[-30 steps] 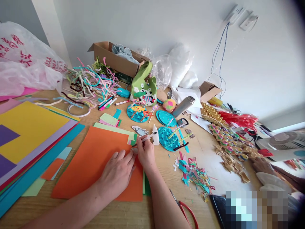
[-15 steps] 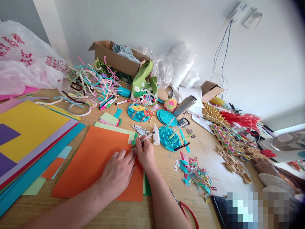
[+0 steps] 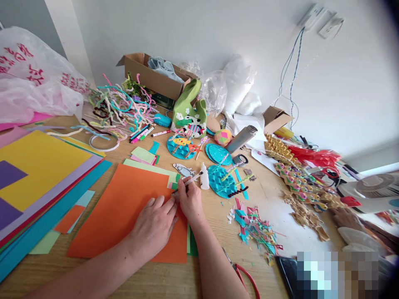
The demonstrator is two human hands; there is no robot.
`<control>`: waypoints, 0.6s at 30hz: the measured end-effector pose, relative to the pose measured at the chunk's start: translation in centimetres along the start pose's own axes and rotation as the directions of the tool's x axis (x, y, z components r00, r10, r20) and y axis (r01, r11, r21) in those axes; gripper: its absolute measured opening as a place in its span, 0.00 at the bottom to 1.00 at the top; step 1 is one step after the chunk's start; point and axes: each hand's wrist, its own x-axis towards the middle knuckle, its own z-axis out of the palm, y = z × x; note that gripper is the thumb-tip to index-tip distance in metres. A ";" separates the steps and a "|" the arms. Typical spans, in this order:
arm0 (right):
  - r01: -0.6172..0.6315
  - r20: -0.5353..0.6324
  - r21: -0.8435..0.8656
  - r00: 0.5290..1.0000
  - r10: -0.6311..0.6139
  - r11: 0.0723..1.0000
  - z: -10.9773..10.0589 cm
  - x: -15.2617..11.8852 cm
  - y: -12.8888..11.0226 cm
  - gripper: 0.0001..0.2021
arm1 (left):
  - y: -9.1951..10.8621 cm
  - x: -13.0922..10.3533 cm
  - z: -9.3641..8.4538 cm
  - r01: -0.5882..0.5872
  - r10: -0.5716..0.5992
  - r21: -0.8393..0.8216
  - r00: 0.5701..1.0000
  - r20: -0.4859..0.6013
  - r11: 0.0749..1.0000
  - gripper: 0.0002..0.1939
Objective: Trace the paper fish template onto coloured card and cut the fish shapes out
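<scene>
My right hand (image 3: 190, 201) grips a slim white marker (image 3: 195, 177), its dark tip pointing down and left. The tip meets a small piece, mostly hidden under my fingers, at the upper right part of an orange paper sheet (image 3: 115, 207). My left hand (image 3: 154, 222) lies flat on that sheet, fingers stretched out and fingertips beside the marker's tip. Just beyond my right hand are grey-and-white fish cut-outs (image 3: 183, 169) and a white squeeze bottle (image 3: 204, 177). Green sheets stick out from under the orange one.
Stacked coloured papers (image 3: 52, 166) lie left. Behind are pipe cleaners (image 3: 118, 104), a green bag (image 3: 188, 110) and a metal flask (image 3: 242, 139). To the right are blue discs (image 3: 218, 180), paper scraps (image 3: 257, 228) and red-handled scissors (image 3: 247, 278). Another person's hand (image 3: 347, 218) rests far right.
</scene>
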 end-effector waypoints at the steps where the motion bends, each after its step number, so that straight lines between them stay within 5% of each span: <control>1: -0.002 -0.004 -0.004 1.000 0.002 1.000 0.0 0.0 0.0 0.12 | 0.0 0.0 0.0 0.000 0.000 0.004 1.000 -0.002 1.000 0.19; 18: -0.041 -0.038 -0.034 0.998 0.040 0.999 -0.5 0.3 0.2 0.12 | 0.0 0.2 0.5 -0.008 0.009 0.030 0.998 -0.056 1.000 0.16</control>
